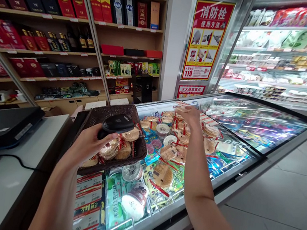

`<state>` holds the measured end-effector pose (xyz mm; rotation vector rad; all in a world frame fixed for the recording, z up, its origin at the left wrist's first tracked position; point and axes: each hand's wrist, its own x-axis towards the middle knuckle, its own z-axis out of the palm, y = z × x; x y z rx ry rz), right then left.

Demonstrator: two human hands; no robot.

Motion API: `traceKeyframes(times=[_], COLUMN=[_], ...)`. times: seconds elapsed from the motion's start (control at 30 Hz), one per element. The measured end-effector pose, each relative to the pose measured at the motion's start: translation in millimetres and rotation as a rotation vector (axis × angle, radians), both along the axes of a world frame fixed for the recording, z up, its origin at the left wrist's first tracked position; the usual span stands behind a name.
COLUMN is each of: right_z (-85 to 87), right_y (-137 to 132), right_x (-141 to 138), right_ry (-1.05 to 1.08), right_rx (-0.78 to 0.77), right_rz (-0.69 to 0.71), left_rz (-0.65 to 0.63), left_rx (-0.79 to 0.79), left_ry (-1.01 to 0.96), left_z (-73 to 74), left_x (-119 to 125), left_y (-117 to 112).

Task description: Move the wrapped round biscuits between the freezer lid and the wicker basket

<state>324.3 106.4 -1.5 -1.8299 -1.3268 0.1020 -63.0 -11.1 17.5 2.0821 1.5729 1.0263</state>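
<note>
A black scanner is clamped in the left hand, its lower end hidden by the fingers, above a wicker basket of wrapped cakes. The open right hand is over the freezer packets; contact is hard to tell. Glare blurs the glass lid.

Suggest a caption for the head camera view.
Left hand grips a black handheld device over a brown woven basket; right hand reaches over round wrapped snacks in a glass-topped freezer.

Bright overhead light | freezer glass glare | edges warped, perhaps blurred
</note>
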Motion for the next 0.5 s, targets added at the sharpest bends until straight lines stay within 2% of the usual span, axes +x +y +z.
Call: traceKeyframes(times=[0.1, 0.2, 0.27, 0.37, 0.5], right_z=[13.3, 20.5, 22.2, 22.2, 21.3], right_y=[-11, -18, -21, -21, -22], right_x=[-22, -38, -44, -48, -54], right_ry=[0.064, -0.055, -0.092, -0.098, -0.159], right_rx=[0.103, 0.073, 0.042, 0.025, 0.021], right_rz=[0.251, 0.615, 0.804, 0.977, 1.092], left_rz=[-0.015, -0.066, -0.096, -0.107, -0.101], left_rx=[-0.016, -0.039, -0.041, -0.027, -0.034], left_ry=[-0.017, -0.065, -0.096, -0.121, -0.139], left_z=[1.7, 4.0, 5.2, 5.6, 5.2], left_x=[0, 0, 0, 0, 0], left_y=[-3, -8, -10, -11, -11])
